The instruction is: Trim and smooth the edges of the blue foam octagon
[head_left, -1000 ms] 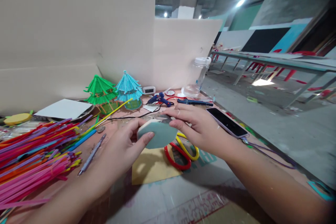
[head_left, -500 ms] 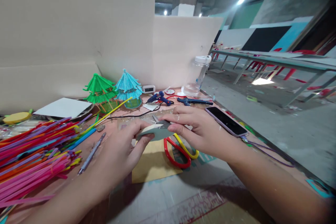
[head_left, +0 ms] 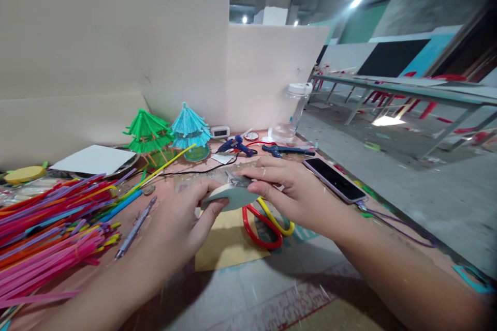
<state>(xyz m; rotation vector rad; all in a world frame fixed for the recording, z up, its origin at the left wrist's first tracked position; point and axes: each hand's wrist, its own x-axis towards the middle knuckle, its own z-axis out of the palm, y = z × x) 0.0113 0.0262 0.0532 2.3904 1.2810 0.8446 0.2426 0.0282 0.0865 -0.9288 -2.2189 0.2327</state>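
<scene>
Between my hands is a pale grey-green disc (head_left: 232, 197), thick-edged and tilted, somewhat like a roll of tape; I cannot tell its exact kind. My left hand (head_left: 194, 212) pinches its left side between thumb and fingers. The fingertips of my right hand (head_left: 281, 186) are closed on its right edge, where a darker grey patch shows. Beneath them lie scissors with a red loop and a yellow loop (head_left: 267, 243), their blades mostly hidden by the disc and hand. A tan sheet of card (head_left: 221, 248) rests under the scissors.
Pipe cleaners (head_left: 58, 232) are heaped at left, beside a pen (head_left: 135, 227). Behind stand green (head_left: 147, 132) and blue (head_left: 189, 126) roofed models, a glue gun (head_left: 237, 146), pliers-like tool (head_left: 287, 151) and water bottle (head_left: 291, 111). A phone (head_left: 334, 180) lies near the right table edge.
The disc has tipped slightly, so more of its flat face shows. Both hands keep nearly the same place, and the things around them have not moved.
</scene>
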